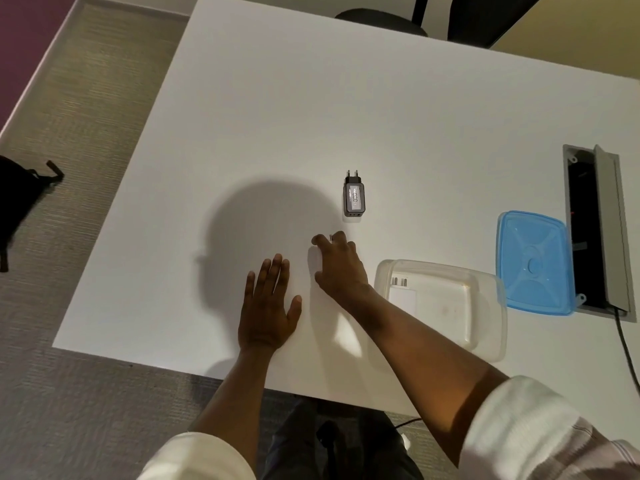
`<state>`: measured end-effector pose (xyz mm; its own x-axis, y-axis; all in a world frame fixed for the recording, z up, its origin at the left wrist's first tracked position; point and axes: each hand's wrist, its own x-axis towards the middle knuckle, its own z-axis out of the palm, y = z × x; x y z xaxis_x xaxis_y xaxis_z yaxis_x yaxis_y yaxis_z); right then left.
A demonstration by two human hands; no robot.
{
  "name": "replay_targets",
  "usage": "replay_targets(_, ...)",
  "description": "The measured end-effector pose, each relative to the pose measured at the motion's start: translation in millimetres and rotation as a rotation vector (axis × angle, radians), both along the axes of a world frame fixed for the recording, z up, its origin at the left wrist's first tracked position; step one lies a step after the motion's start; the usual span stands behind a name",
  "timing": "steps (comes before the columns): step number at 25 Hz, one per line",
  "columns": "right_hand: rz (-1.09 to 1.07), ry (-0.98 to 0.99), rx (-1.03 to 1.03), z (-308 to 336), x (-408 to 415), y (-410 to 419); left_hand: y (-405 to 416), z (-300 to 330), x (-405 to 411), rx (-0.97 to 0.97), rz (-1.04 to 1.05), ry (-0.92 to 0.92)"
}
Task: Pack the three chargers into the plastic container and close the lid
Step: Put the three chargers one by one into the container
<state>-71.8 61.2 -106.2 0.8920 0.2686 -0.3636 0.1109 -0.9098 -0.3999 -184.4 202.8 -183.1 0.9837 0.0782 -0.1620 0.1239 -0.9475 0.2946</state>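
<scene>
A black charger (pixel 354 197) lies on the white table (pixel 263 133), prongs pointing away from me. My right hand (pixel 337 265) curls over a white charger (pixel 314 261), of which only the left edge and a metal prong by the fingertips show. Another white charger (pixel 401 295) lies inside the clear plastic container (pixel 485 306) at the right. The blue lid (pixel 533 263) rests on the table beyond the container's far right corner. My left hand (pixel 268 306) lies flat and spread on the table, holding nothing.
A cable hatch (pixel 595 230) with an open flap is set into the table right of the lid; a black cord runs from it. A dark chair (pixel 467 19) stands at the far edge. A black bag (pixel 17 199) lies on the carpet at left.
</scene>
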Motion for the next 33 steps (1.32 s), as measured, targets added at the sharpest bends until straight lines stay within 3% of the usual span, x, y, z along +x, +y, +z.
replay_targets(5, -0.019, -0.181, 0.216, 51, -17, -20, 0, 1, 0, -0.010, -0.004, -0.010)
replay_targets(10, -0.121, -0.166, 0.293, 87, -48, -93, 0, 3, -1, -0.011, -0.009, -0.013)
replay_targets(16, -0.318, -0.120, 0.173, 59, -78, -167, -1, 5, -1, -0.013, -0.010, -0.018)
replay_targets(23, -0.422, 0.015, 0.088, 18, -81, -182, -3, 7, -1, 0.021, -0.017, -0.004)
replay_targets(33, -0.474, 0.029, 0.191, 11, -81, -184, -4, 7, 0, 0.017, -0.016, 0.000)
